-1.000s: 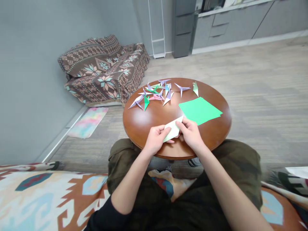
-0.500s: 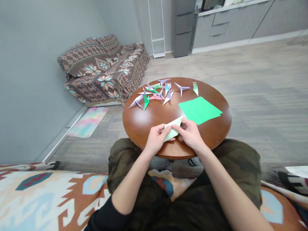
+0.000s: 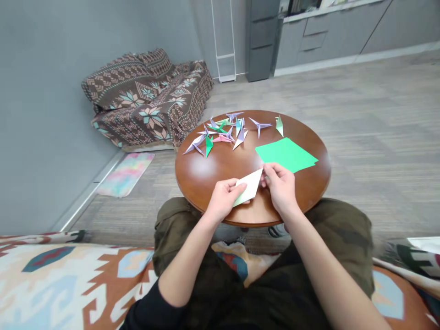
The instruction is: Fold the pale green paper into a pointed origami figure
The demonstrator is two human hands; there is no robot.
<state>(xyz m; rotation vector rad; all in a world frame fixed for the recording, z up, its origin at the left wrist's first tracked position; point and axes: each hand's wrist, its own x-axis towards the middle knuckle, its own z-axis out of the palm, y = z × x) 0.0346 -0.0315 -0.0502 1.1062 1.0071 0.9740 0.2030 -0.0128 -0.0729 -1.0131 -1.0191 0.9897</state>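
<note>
A pale green folded paper [image 3: 250, 185], shaped like a long diamond, is held just above the near part of the round table. My left hand [image 3: 225, 197] grips its lower left part, with the thumb lying on top. At the upper right tip, my right hand [image 3: 280, 183] has thumb and fingers pinched together on the paper's point. Beyond that hand lie bright green paper sheets [image 3: 287, 155], partly covered by it. Folded paper cranes in purple, green, pink and blue, such as a purple crane [image 3: 260, 125], stand toward the far side.
The round brown table [image 3: 202, 183] stands over my knees. A sofa with a patterned cover [image 3: 147, 101] is at the back left, and a pastel mat [image 3: 127, 174] lies on the floor before it. Grey cabinets [image 3: 316, 39] line the far right.
My right hand has shifted from the middle of the folded paper up and right to its tip. More of the paper's face shows. My left hand keeps its hold.
</note>
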